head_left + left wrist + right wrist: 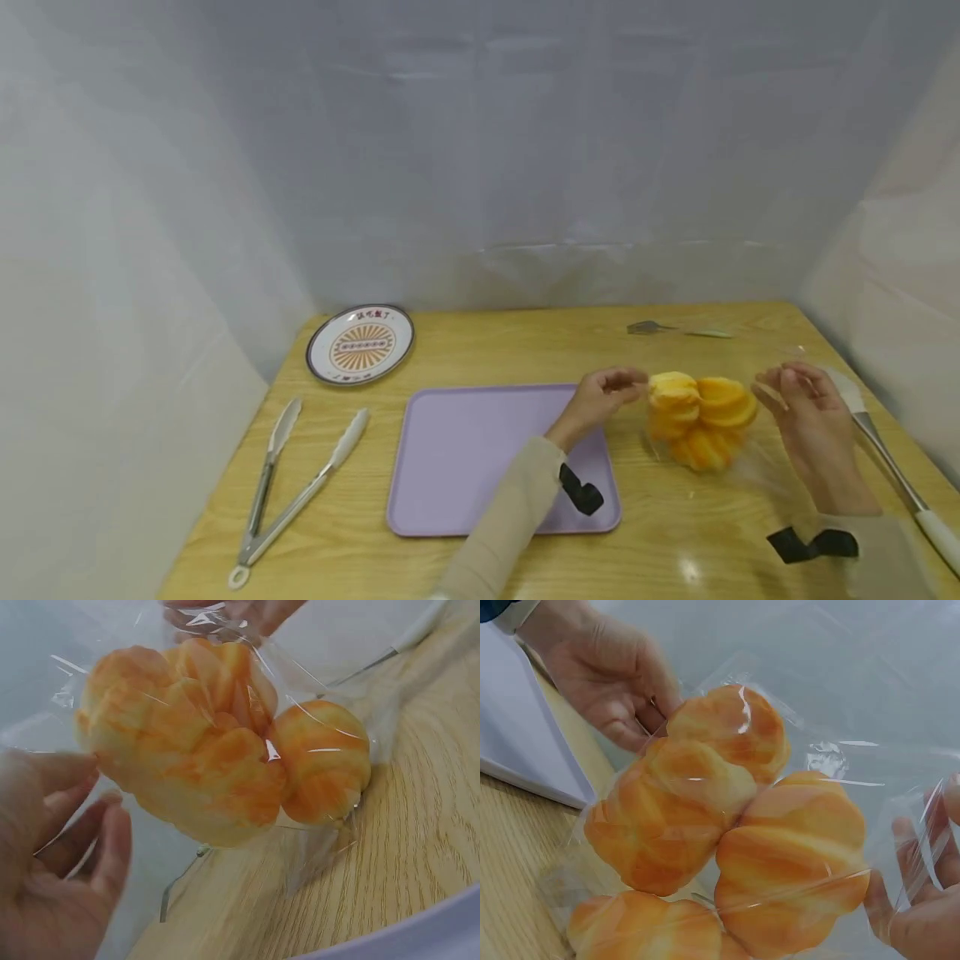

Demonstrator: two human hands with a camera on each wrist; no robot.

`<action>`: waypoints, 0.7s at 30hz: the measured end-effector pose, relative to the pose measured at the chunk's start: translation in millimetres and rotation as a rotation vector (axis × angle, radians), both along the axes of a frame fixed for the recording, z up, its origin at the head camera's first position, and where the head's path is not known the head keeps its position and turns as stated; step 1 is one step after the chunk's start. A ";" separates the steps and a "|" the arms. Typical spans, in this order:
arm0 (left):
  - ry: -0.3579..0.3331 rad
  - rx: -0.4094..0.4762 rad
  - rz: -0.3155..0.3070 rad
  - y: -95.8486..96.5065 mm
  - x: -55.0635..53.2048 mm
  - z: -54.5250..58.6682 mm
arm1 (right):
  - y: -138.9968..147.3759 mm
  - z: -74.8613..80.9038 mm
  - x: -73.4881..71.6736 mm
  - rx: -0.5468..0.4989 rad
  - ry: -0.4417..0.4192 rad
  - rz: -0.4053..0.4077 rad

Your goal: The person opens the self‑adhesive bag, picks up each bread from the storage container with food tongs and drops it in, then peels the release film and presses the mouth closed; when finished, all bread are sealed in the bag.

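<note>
Several golden-orange bread rolls point(701, 421) sit inside a clear plastic bag point(829, 761), raised above the right part of the wooden table. On the bag's left side, my left hand point(600, 404) pinches the plastic beside a roll, thumb and fingers close together. At the opposite side, the plastic is held in the curled fingers of my right hand point(813, 429). The left wrist view shows the rolls point(180, 750) pressed together under glossy film. Whether the bag's mouth is open cannot be told.
A lavender tray point(465, 458) lies left of the bag. Farther left are spread metal tongs point(262, 492) and a patterned plate point(322, 346). Behind the bag lies a fork point(645, 327). A white-headed utensil with a metal shaft point(888, 458) lies along the right edge.
</note>
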State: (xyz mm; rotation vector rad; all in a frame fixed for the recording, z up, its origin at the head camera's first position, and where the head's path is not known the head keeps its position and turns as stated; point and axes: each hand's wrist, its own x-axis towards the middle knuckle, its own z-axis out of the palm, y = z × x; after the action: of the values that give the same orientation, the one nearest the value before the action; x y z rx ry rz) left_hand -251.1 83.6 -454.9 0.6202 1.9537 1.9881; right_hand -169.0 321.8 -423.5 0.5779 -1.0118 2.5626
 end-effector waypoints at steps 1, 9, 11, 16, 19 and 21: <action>0.036 -0.060 0.018 0.1 0.5 -0.9 | -0.7 -0.6 -0.3 -0.021 0.014 0.025; 0.086 -0.012 0.080 3.3 7.7 6.8 | 6.9 -14.3 -3.1 0.192 -0.069 -0.087; 0.069 0.005 0.097 4.5 9.1 8.5 | 11.5 -22.4 -2.4 0.369 -0.165 -0.131; 0.070 0.024 0.134 8.4 11.5 8.2 | 15.0 -36.8 -4.6 0.617 -0.381 -0.112; 0.104 0.029 0.133 9.7 13.5 12.1 | 10.8 -33.8 -6.1 0.607 -0.413 -0.147; 0.134 0.052 0.130 9.9 15.0 19.5 | 7.3 -26.3 -6.2 0.509 -0.381 -0.172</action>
State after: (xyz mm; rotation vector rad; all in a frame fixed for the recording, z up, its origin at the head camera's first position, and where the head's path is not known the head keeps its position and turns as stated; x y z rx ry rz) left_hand -236.1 93.5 -435.4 0.6708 2.0744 2.1315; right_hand -175.2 329.1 -449.8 0.1011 -1.7825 2.3045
